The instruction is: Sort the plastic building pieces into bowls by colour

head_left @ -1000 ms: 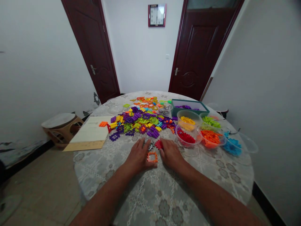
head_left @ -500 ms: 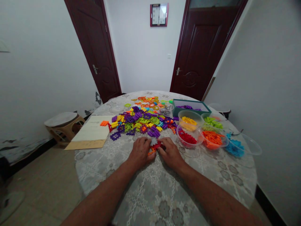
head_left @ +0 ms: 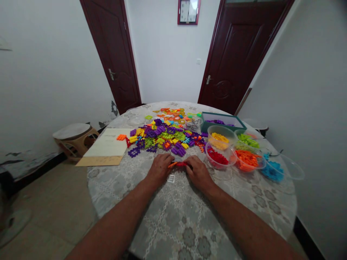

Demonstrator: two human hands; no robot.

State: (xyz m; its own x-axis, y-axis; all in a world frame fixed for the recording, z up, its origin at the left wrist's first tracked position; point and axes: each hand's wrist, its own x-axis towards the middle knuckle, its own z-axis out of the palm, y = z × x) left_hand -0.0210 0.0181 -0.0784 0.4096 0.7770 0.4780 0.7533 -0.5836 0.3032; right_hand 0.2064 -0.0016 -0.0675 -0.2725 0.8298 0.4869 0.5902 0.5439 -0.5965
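Between my two hands, just above the tablecloth, are an orange plastic building piece (head_left: 172, 164) and a red plastic building piece (head_left: 181, 164). They meet end to end; whether they are locked together I cannot tell. My left hand (head_left: 161, 167) is closed on the orange one, and the fingers of my right hand (head_left: 197, 169) pinch the red one's right end. A small white grid-shaped piece (head_left: 171, 178) lies on the cloth by my left hand. Just beyond my fingers spreads a heap of mixed plastic pieces (head_left: 162, 135), with a purple piece (head_left: 178, 149) at its near edge.
Clear tubs on the right hold yellow (head_left: 219, 141), red (head_left: 217, 156), orange (head_left: 246, 159), green and blue pieces (head_left: 272, 170). Behind them stands a green box (head_left: 241, 124) with purple pieces. Paper (head_left: 104, 144) lies at the left edge of the round table (head_left: 184, 224); a stool (head_left: 73, 131) stands beyond it.
The joined-looking orange and red pieces have been tilted flatter and now appear edge-on. The white grid-shaped piece has come into sight below them. The whole view has shifted slightly.
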